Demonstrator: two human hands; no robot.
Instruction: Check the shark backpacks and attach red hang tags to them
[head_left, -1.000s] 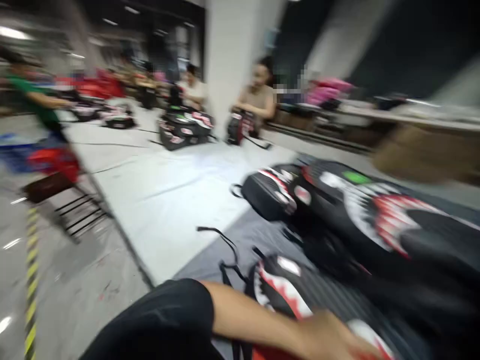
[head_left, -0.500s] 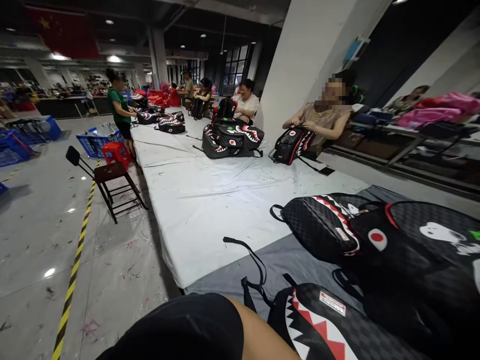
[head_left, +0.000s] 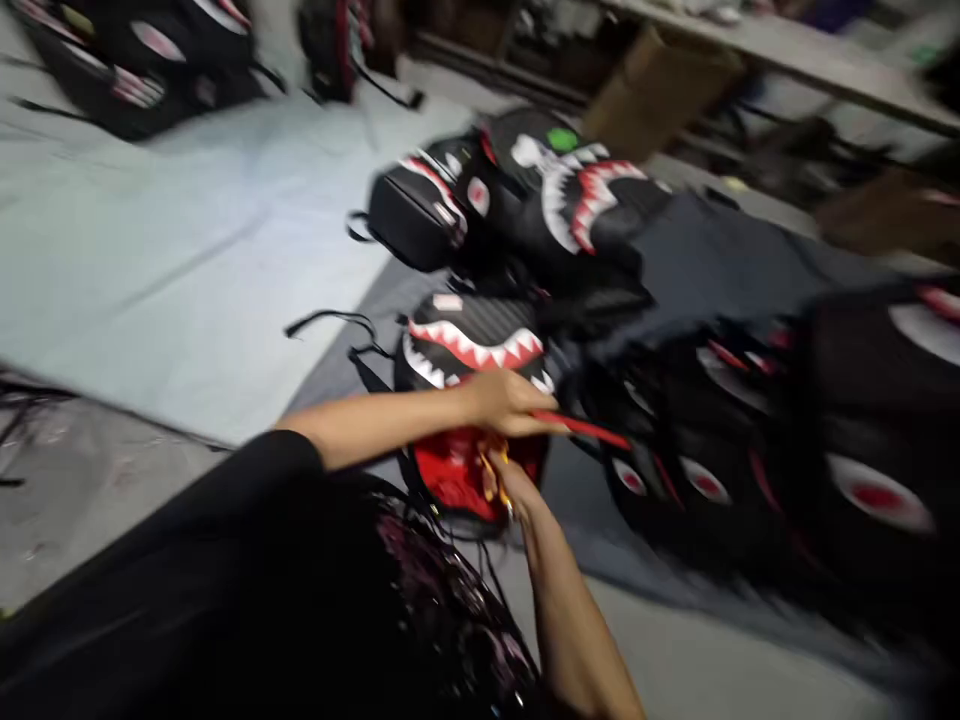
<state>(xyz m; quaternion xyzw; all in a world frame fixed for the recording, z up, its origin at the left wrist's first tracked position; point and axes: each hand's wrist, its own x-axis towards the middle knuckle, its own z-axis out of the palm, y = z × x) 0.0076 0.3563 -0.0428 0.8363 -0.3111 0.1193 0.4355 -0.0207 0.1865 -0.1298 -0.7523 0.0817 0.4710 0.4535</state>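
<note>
A black checked backpack [head_left: 480, 345] with a red-and-white shark-tooth print lies in front of me, its red lining [head_left: 450, 475] showing through an opening on the near side. Across it reaches my left hand [head_left: 514, 403], fingers closed on a red-edged strip [head_left: 589, 428] that points to the right; blur hides where this strip joins the bag. My right hand [head_left: 510, 480] is just below, at the opening, with its fingers through the orange handles of small scissors [head_left: 489, 472]. The blades cannot be made out.
Beyond lies another shark-print backpack [head_left: 420, 215] beside one with a white figure [head_left: 600, 200]. Several black backpacks with red-eye prints [head_left: 705, 480] crowd the right side. Grey cloth [head_left: 720, 260] and white cloth [head_left: 187, 240] cover the table. Cardboard [head_left: 660, 85] stands behind.
My view has swung down and to the right, away from the long table and co-workers. Both hands are now visible at the near backpack, its red lining exposed.
</note>
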